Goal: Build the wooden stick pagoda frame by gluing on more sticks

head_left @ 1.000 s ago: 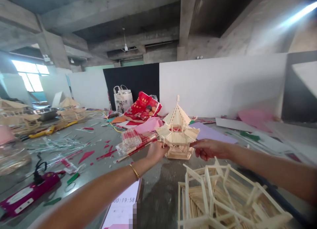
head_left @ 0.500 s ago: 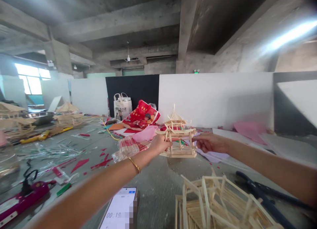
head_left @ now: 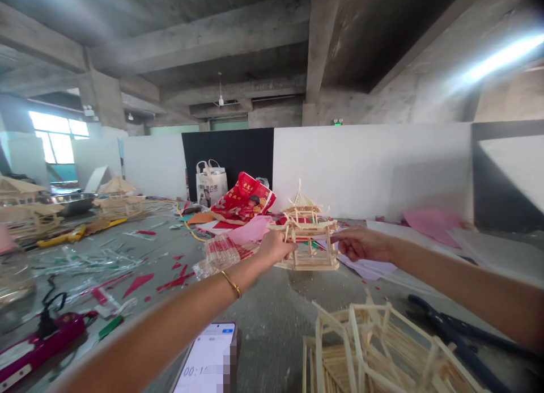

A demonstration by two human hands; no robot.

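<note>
A small pagoda model point(head_left: 309, 227) made of thin wooden sticks stands upright in front of me, with a pointed upper roof and an open lower storey. My left hand point(head_left: 275, 246) is closed around its left corner post. On the opposite side my right hand point(head_left: 356, 243) pinches the right post near the lower eave, its other fingers curled. Nearer to me lies a larger stick frame point(head_left: 382, 347), partly cut off by the bottom edge. Beside it, a phone point(head_left: 206, 353) shows a running timer.
Dark-handled pliers point(head_left: 454, 330) lie under my right forearm. A purple power strip point(head_left: 46, 345) is at the lower left. Bundled sticks in plastic point(head_left: 221, 254), red paper scraps point(head_left: 138, 284) and a red bag point(head_left: 244, 199) lie beyond. More stick models point(head_left: 119, 197) stand at the far left.
Both hands keep their hold on the pagoda model, which stays in place. The whole view has shifted only slightly.
</note>
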